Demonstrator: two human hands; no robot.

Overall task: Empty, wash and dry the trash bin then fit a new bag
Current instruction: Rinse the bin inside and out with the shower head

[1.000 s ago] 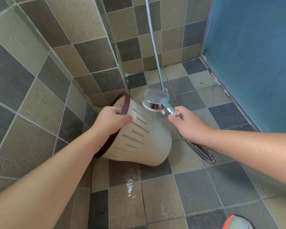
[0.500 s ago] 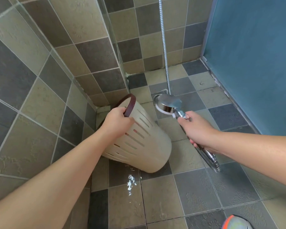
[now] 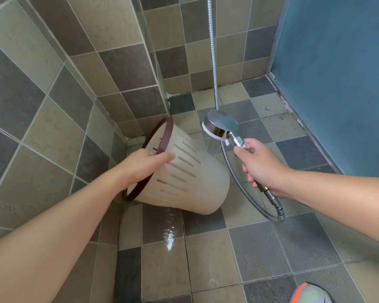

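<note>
A cream slotted trash bin (image 3: pixel 190 184) with a dark red rim lies tipped on its side in the tiled corner, its mouth turned toward the left wall. My left hand (image 3: pixel 146 164) grips the bin at its rim. My right hand (image 3: pixel 257 162) holds the handle of a chrome shower head (image 3: pixel 220 125), which hangs just above and to the right of the bin. Water sprays from the head down onto the bin's outer side. The bin's inside is hidden.
The metal shower hose (image 3: pixel 239 180) loops below my right hand and also runs up the back wall. A blue frosted panel (image 3: pixel 337 73) closes the right side. Wet floor tiles (image 3: pixel 169 235) lie in front of the bin. A shoe toe (image 3: pixel 309 294) shows at the bottom right.
The shower head has moved to the right and water now sprays from it onto the bin. My left hand has turned the bin slightly while keeping hold of its rim.
</note>
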